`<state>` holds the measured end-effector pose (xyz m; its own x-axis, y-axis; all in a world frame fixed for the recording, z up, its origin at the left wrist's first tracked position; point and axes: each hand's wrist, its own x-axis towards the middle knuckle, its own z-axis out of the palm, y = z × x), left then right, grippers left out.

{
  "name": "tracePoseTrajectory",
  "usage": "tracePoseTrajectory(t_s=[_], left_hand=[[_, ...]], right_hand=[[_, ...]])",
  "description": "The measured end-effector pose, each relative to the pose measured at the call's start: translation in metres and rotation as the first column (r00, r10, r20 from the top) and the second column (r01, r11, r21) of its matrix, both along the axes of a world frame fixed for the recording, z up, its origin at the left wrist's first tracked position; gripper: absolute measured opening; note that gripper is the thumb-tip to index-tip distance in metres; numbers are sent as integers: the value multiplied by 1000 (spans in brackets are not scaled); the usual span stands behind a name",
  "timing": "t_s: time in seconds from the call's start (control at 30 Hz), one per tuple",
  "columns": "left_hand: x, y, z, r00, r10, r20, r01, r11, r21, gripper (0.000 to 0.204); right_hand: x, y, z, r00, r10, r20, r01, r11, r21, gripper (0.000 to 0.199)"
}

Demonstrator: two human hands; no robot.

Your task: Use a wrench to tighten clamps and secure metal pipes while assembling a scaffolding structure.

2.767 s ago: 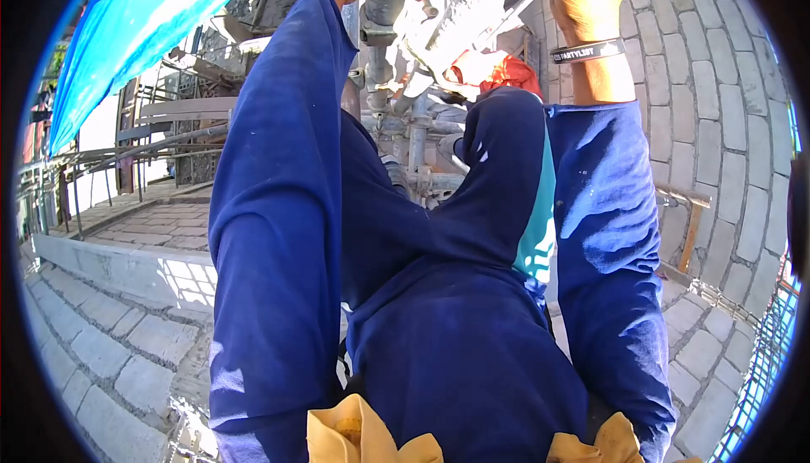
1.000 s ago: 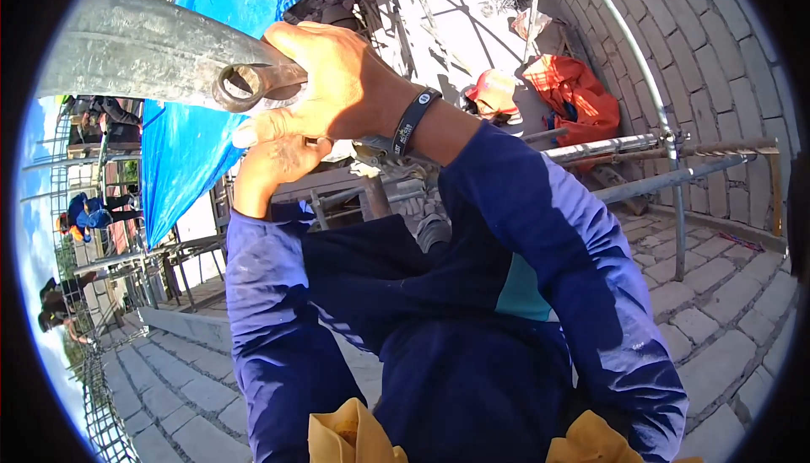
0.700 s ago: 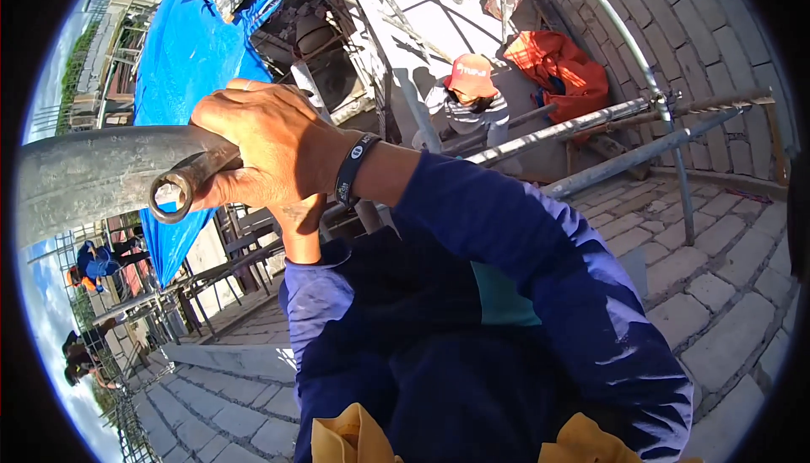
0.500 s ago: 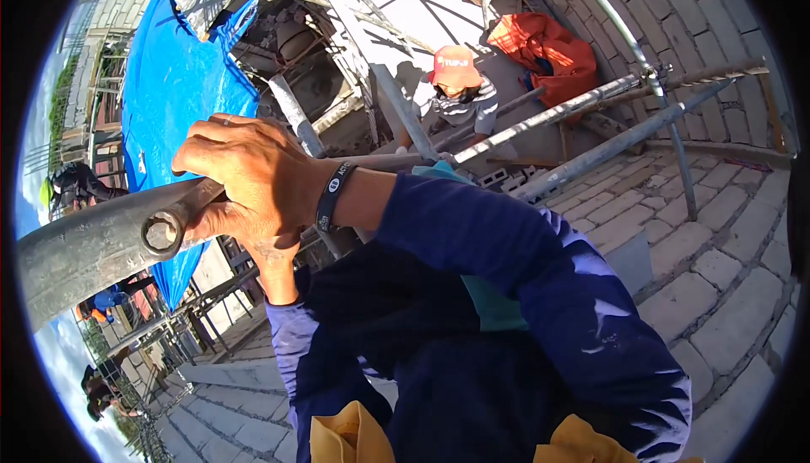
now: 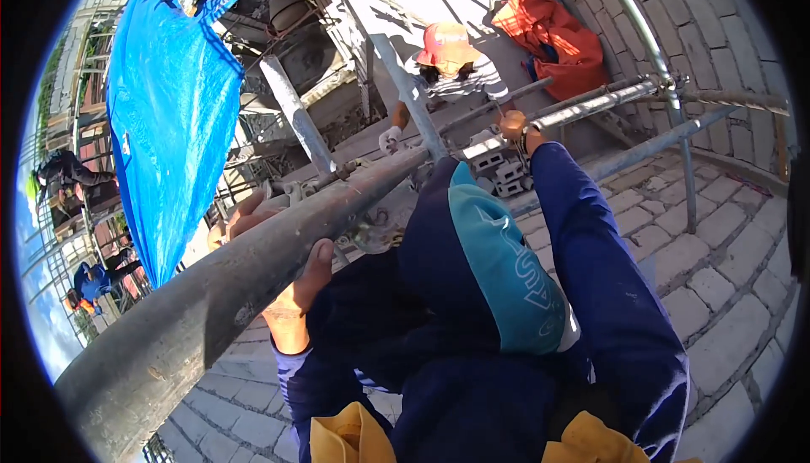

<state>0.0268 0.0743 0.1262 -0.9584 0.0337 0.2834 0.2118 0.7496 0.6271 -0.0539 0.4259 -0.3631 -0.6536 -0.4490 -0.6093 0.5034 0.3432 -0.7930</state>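
A thick grey steel pipe (image 5: 245, 286) slants across from the lower left toward the middle. My left hand (image 5: 307, 284) is wrapped round it from below, its thumb on the near side and its fingers showing past the far side. My right hand (image 5: 516, 126) is stretched out ahead to the right, closed, beside a thinner scaffold tube (image 5: 582, 111). A thin piece shows at its fingers, too small to make out. My knee, in dark trousers with a teal panel (image 5: 502, 269), is raised between my arms.
Ahead and below, a person in an orange hat (image 5: 447, 45) works beside the scaffold. A blue tarp (image 5: 173, 117) hangs at the left; an orange sheet (image 5: 557, 50) lies at the back right. Hollow blocks (image 5: 504, 172) lie below. A block wall (image 5: 717, 33) rises at right. Other people are far left.
My right hand, which held a ring-ended wrench over the pipe, has swung away to the far right. The pipe's view has shifted lower, and my left hand's grip on it now shows.
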Motion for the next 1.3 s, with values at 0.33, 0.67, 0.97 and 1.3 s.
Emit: tracePoseTrajectory(t_s=[0.33,0.67,0.97,1.3], left_hand=[[-11,3,2,996,-45,-76,29,979,-202,43],[-13,5,3,994,-67,-87,60,996,-72,42],[-13,-5,-2,976,-183,-120,172,980,-97,43],[-16,-6,0,958,-261,-119,245,960,-136,46]], right_hand=[[60,-45,-22,901,424,-91,-343,825,450,17],[44,-46,34,854,-353,383,251,923,291,21],[8,-56,30,876,-343,339,251,924,288,25],[-8,-35,87,912,-388,131,280,824,493,25]])
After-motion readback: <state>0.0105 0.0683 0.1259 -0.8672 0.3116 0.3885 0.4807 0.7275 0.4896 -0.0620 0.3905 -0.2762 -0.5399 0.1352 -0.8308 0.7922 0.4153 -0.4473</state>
